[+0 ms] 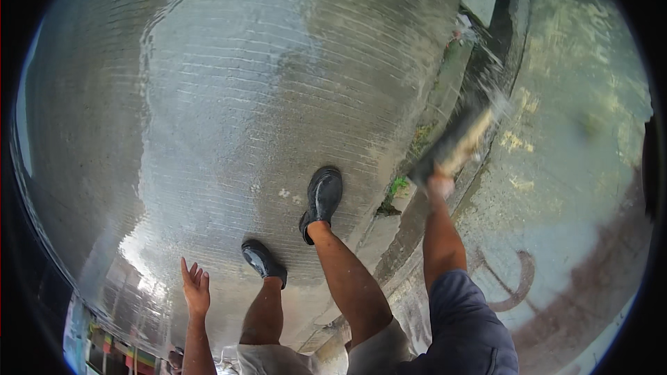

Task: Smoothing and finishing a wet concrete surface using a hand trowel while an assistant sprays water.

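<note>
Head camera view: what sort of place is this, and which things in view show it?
Probably an outdoor lane or roadside: grey, grooved, partly wet concrete paving, a narrow dark drainage channel alongside, and small green weeds by its edge.

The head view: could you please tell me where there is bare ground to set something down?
The wet grooved pavement ahead of the black shoes, left of the gutter, is widely bare. The gutter is crowded: green weeds edge it, and the right hand holds a blurred object over it amid splashing water.
</note>
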Action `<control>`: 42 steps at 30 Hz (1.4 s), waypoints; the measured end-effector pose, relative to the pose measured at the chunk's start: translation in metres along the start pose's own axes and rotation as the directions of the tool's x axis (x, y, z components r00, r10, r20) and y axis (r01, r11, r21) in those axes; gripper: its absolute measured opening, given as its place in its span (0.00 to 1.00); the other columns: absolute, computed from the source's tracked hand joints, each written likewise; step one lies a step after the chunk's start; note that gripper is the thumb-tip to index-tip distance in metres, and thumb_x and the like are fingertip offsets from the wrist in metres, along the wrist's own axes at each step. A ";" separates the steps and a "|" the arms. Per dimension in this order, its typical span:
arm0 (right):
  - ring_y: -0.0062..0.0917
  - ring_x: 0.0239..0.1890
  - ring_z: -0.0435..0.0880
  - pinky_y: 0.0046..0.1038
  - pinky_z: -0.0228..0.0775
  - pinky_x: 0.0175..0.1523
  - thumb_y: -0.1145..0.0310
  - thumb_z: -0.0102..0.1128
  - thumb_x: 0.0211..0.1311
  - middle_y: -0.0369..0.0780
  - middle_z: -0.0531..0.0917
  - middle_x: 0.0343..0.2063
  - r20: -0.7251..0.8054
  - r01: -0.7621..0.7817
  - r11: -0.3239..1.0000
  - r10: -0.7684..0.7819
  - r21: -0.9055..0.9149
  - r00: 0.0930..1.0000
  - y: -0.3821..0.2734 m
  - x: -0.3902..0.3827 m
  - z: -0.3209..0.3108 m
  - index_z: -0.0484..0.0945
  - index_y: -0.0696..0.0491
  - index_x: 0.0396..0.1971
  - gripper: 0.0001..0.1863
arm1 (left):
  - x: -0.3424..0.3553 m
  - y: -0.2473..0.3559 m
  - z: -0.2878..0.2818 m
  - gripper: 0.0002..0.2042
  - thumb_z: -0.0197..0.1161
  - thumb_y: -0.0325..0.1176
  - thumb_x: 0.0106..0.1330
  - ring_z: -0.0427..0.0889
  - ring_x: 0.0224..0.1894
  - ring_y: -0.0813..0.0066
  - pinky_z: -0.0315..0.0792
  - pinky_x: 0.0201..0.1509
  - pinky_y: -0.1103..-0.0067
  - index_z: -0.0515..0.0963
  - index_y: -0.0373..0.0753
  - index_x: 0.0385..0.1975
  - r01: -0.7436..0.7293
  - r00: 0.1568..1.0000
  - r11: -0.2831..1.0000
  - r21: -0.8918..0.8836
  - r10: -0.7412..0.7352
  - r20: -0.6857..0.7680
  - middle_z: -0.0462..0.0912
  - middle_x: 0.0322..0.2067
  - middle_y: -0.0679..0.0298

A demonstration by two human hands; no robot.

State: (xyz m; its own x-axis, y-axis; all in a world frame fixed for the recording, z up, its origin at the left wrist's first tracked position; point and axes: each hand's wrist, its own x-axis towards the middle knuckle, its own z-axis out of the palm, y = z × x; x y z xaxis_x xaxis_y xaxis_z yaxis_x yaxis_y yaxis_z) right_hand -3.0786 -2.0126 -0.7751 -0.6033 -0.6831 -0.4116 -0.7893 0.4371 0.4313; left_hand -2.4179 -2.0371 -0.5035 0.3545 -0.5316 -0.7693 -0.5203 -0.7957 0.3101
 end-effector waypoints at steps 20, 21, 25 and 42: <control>0.49 0.41 0.77 0.41 0.68 0.44 0.76 0.58 0.50 0.56 0.77 0.36 -0.128 0.634 0.632 -0.656 0.445 0.744 -0.237 -0.211 -0.445 0.60 0.61 0.53 0.29 | -0.179 -0.140 -0.115 0.38 0.60 0.35 0.56 0.76 0.49 0.55 0.71 0.50 0.69 0.44 0.39 0.64 0.188 0.880 0.758 -0.624 -0.413 -0.236 0.72 0.50 0.45; 0.48 0.41 0.77 0.40 0.68 0.44 0.77 0.58 0.49 0.55 0.78 0.37 -0.076 0.668 0.641 -0.697 0.379 0.713 -0.254 -0.217 -0.467 0.59 0.61 0.55 0.30 | -0.188 -0.146 -0.108 0.39 0.60 0.37 0.56 0.76 0.48 0.55 0.71 0.50 0.69 0.44 0.39 0.64 0.227 0.882 0.739 -0.634 -0.433 -0.189 0.72 0.49 0.45; 0.46 0.39 0.78 0.39 0.69 0.43 0.76 0.60 0.46 0.53 0.79 0.35 -0.297 0.770 0.576 -0.711 0.275 0.638 -0.342 -0.235 -0.492 0.66 0.61 0.49 0.27 | -0.206 -0.181 -0.128 0.39 0.60 0.40 0.56 0.77 0.46 0.53 0.71 0.50 0.67 0.45 0.39 0.64 0.207 0.877 0.696 -0.688 -0.443 -0.185 0.73 0.48 0.46; 0.41 0.46 0.75 0.38 0.69 0.50 0.68 0.58 0.47 0.52 0.75 0.44 -0.296 0.788 0.550 -0.731 0.278 0.615 -0.819 -0.319 -0.387 0.66 0.62 0.50 0.27 | -0.175 -0.220 -0.157 0.33 0.57 0.21 0.57 0.74 0.51 0.63 0.68 0.54 0.73 0.52 0.41 0.63 -0.028 0.548 0.212 -0.977 -0.814 -0.193 0.71 0.51 0.50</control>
State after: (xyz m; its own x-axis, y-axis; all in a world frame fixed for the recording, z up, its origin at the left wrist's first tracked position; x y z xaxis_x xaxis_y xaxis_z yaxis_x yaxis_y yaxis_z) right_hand -2.1958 -2.3793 -0.6864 0.2402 -0.9127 -0.3306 -0.9410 -0.1352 -0.3104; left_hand -2.2438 -1.8150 -0.3497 0.7674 0.3004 -0.5665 0.6386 -0.4375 0.6330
